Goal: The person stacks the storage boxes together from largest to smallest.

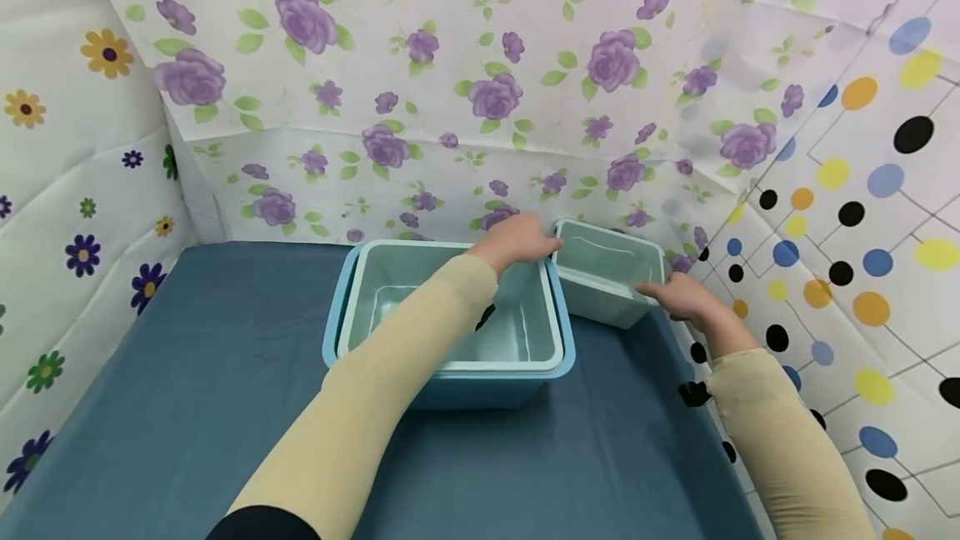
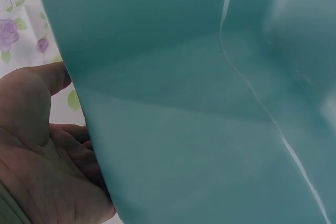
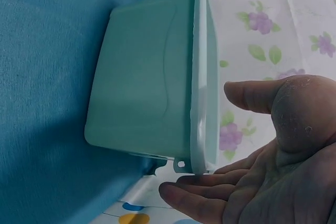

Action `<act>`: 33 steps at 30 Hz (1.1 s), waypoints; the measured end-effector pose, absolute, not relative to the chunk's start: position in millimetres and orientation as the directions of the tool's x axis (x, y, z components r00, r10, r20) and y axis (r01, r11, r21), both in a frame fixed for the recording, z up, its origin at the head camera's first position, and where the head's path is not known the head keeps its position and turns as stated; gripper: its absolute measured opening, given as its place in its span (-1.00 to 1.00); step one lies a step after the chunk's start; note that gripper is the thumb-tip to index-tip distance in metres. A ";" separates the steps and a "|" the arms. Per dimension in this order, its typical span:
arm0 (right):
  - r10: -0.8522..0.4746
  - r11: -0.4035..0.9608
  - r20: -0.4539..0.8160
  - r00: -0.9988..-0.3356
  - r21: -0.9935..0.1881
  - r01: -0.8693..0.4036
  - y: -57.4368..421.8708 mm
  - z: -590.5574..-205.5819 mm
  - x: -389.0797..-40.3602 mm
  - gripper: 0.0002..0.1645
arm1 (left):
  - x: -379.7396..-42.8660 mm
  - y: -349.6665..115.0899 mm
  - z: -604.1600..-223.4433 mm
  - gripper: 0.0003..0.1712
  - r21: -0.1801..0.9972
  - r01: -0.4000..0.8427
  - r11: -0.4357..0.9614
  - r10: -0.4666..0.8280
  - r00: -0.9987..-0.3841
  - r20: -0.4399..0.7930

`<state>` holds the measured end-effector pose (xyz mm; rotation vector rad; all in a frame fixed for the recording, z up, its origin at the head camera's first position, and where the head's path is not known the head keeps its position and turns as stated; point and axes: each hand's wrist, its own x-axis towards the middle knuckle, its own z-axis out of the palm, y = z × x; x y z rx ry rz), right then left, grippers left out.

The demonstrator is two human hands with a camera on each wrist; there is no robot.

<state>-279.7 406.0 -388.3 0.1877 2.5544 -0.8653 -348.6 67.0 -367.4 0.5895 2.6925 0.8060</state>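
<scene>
Standing upright on blue cloth (image 1: 225, 365), sm. green bin (image 1: 600, 297) sits R of ctr in head view, below floral backdrop (image 1: 420, 98). Opening faces up; long axis slants upper L to lower R of frame, R end nearer viewer.

L hand (image 1: 519, 238): approx. ctr, over R rim of lg. green bin (image 1: 502, 367), pointing at sm. bin's L end. Thumb & fingers apart in L wrist view, tips partly hidden by a bin wall; nothing seen held, contact can't tell.

R hand (image 1: 686, 298): at sm. bin's R end. Wide gap b/w thumb & near-straight fingers, holds nothing; fingertips just beside rim, touch unclear.

Lg. bin nested in blue bin (image 1: 487, 392), long axis L–R.
</scene>
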 end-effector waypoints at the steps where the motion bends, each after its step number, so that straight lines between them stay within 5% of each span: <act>1: -0.013 0.792 -0.449 -0.893 -0.550 0.265 406.9 -387.2 -279.9 0.21 | -349.7 68.5 -368.0 -0.43 0.568 0.299 0.767 0.446 -0.885 -0.136; 17: -0.006 0.832 -0.442 -0.897 -0.499 0.240 413.3 -388.1 -285.2 0.31 | -351.5 77.2 -368.4 -0.45 0.549 0.321 0.772 0.448 -0.887 -0.112; 28: -0.015 0.831 -0.421 -0.907 -0.510 0.223 412.6 -396.0 -288.3 -0.10 | -358.1 83.2 -374.3 -0.66 0.504 0.331 0.798 0.450 -0.883 -0.131; 33: -0.015 0.800 -0.422 -0.907 -0.549 0.242 421.4 -399.9 -287.9 -0.05 | -361.1 91.6 -371.9 -0.74 0.501 0.336 0.798 0.458 -0.877 -0.141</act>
